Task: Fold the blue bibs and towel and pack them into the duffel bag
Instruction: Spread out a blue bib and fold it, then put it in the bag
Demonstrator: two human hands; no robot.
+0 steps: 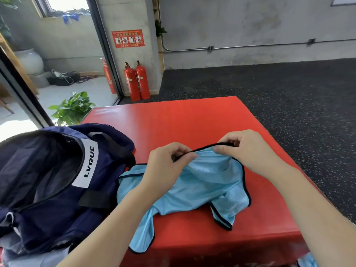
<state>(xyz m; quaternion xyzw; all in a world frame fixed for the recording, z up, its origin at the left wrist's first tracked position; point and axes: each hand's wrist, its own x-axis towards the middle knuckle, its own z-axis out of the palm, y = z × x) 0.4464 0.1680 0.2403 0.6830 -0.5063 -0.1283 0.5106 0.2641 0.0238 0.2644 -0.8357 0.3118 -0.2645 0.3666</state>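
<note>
A light blue mesh bib (204, 184) with black trim lies crumpled on the red padded block (173, 122), one corner hanging over the near edge. My left hand (167, 166) pinches the bib's black edge band between thumb and fingers. My right hand (248, 149) pinches the same band further right, and the band is stretched taut between both hands. The navy duffel bag (57, 180), with a white LVQUE label, stands open at the left, touching the bib's left edge. Another bit of light blue cloth (308, 260) shows at the bottom right, below the block.
Two red fire extinguishers (136, 81) stand against the concrete pillar behind the block. A green potted plant (72, 107) sits at the far left by the glass door. Dark speckled rubber floor (289, 97) surrounds the block on the right.
</note>
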